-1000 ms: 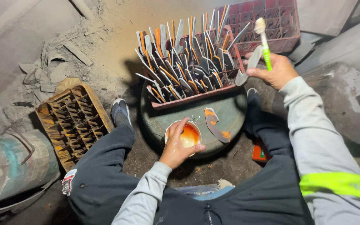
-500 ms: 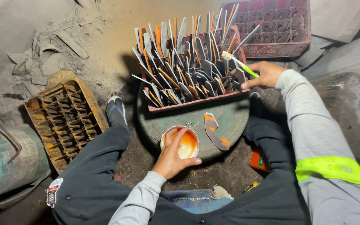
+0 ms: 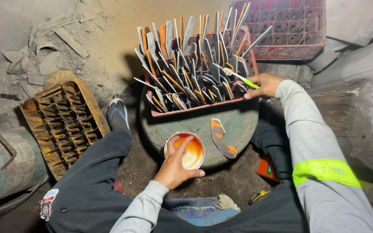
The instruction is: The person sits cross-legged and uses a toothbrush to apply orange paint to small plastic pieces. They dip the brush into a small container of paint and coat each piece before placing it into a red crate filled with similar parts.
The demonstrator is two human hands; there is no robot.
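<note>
The left hand (image 3: 174,166) grips a small white bowl (image 3: 187,150) of orange paint, fingers curled round its rim, at the near edge of the round green drum top (image 3: 238,125). The right hand (image 3: 264,85) pinches a green-handled brush (image 3: 239,77) over the blades standing in the red crate (image 3: 197,108) at the drum's far edge; one curved blade (image 3: 221,138) lies flat beside the bowl.

Blade-filled crate (image 3: 195,105) sits on drum (image 3: 238,129), behind paint cup (image 3: 188,151).

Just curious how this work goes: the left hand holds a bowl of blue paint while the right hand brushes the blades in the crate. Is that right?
Not quite. The head view shows the paint in the bowl is orange, not blue. The rest holds: the left hand grips the bowl, and the right hand works a brush among the blades in the crate.
</note>
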